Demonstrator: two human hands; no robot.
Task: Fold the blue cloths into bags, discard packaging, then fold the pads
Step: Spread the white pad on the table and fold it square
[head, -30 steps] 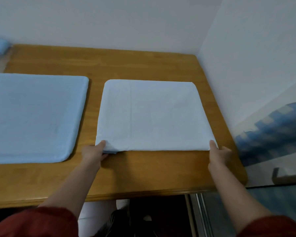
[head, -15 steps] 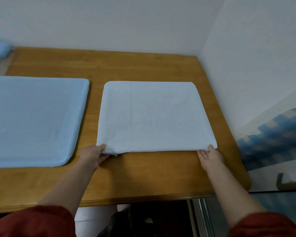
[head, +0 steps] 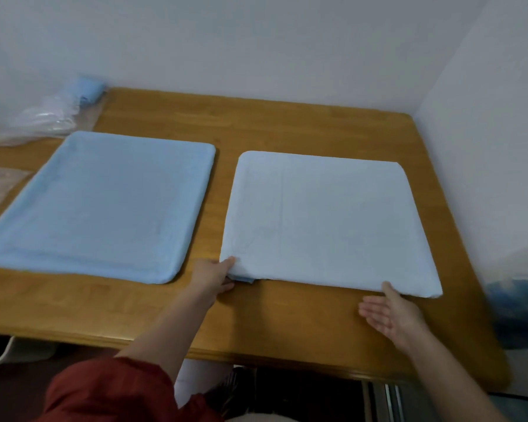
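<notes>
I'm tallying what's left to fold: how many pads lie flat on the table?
2. A blue pad lies on the left; a paler pad on the right, its near-left corner held by the left hand. Others may sit out of view.

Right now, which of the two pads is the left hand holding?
The paler, whitish pad on the right: the left hand pinches its near-left corner. The bluer pad beside it lies untouched.

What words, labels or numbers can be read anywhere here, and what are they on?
None can be read.
The white pad, the blue pad and the table are plain.
The clear plastic packaging at the far left is too blurred to show any print.
</notes>
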